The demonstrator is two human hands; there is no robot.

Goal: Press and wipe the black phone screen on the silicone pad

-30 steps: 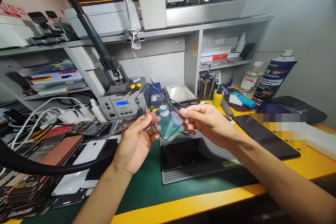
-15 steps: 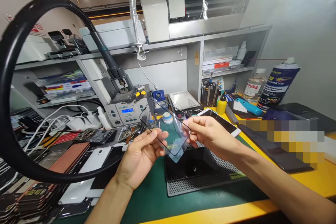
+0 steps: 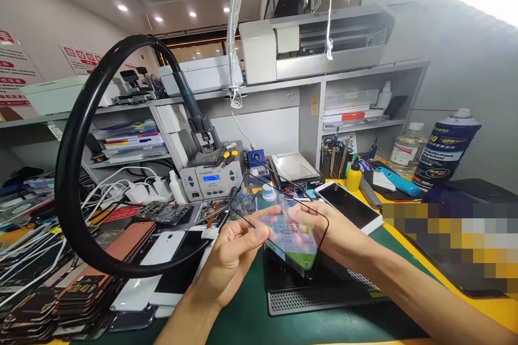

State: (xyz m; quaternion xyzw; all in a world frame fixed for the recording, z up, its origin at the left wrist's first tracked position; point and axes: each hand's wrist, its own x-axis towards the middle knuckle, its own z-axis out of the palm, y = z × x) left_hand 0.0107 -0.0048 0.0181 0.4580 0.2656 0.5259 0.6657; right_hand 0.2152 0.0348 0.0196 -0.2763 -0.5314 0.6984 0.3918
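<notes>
A clear tempered glass screen protector (image 3: 327,222) with a thin black border is held tilted in the air. My left hand (image 3: 234,253) pinches its near left edge between thumb and fingers. Behind the glass, my right hand (image 3: 340,234) has its thumb and fingertips closed on a transparent film (image 3: 299,256) with printed lettering and a green end. How much of the film still touches the glass I cannot tell. Below both hands, a black-screened phone (image 3: 279,272) lies face up on a grey perforated pad (image 3: 295,304), partly covered by the film.
A black hose (image 3: 68,172) loops at the left from a soldering station (image 3: 210,178). Stacked phone parts (image 3: 81,302) crowd the left side. A white phone (image 3: 348,207), a yellow bottle (image 3: 353,177) and a spray can (image 3: 445,148) stand or lie at the right. Green mat (image 3: 238,312) underneath.
The view has shifted, so the bench appears further right and lower. My right hand has moved behind the glass with the film, whose printed, green-ended face now shows more fully.
</notes>
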